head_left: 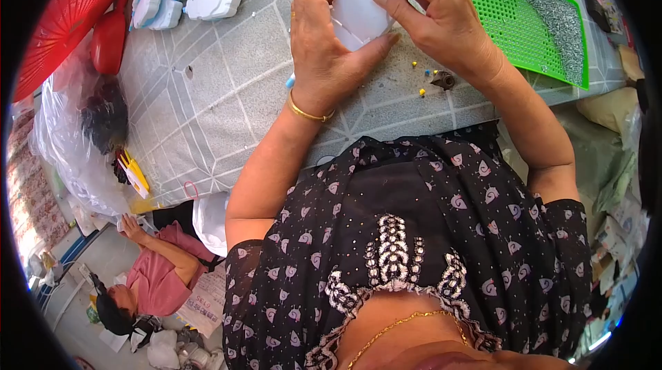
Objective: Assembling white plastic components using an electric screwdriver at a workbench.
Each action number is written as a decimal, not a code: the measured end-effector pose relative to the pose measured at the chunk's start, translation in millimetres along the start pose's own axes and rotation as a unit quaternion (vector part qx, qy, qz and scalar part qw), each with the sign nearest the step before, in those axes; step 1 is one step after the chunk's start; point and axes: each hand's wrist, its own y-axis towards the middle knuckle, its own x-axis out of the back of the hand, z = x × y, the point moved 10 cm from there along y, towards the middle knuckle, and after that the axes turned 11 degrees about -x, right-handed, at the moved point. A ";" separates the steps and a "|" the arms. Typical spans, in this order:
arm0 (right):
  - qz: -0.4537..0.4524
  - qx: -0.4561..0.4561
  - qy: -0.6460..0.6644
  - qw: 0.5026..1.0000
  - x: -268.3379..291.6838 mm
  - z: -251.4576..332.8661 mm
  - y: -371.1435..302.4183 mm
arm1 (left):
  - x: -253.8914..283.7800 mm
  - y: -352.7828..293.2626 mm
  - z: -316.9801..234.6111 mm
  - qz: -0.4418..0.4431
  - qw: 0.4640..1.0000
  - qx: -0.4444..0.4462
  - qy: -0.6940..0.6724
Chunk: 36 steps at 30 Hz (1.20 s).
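Note:
A white, rounded plastic piece (362, 15) is held above the table between both my hands. My left hand (321, 42) cups it from the left and below, with the thumb stretched along its near edge. My right hand (438, 15) grips its right side, thumb on the face and fingers curled over the far edge. The piece's underside is hidden. A small light-blue end (290, 81) shows beside my left wrist; what it belongs to is covered. Near my right wrist lie a small dark conical part (443, 80) and a few tiny yellow bits (422, 93).
A green perforated tray (476, 18) with a heap of small silvery metal parts (562, 25) lies at right. Several white-and-blue plastic pieces (214, 1) rest at far left, near a red mesh object (65, 18). At lower left, a co-worker in a pink top (162, 270) sits beyond the table edge.

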 end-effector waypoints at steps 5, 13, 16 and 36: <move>-0.074 0.213 0.063 0.972 8.5 6.0 -10.7 | -2.9 1.8 -1.2 0.004 1.000 -0.009 -0.021; -0.113 0.280 -0.067 0.951 -18.4 -13.7 -14.6 | -3.0 5.9 0.3 -0.001 1.000 0.002 -0.010; -0.018 0.096 -0.236 0.967 -24.1 -18.8 -6.5 | -4.5 10.0 -2.5 -0.007 1.000 -0.028 -0.006; -0.351 0.065 0.192 0.914 235.9 -2.6 -40.0 | -7.0 6.0 -14.3 0.032 0.999 -0.035 0.005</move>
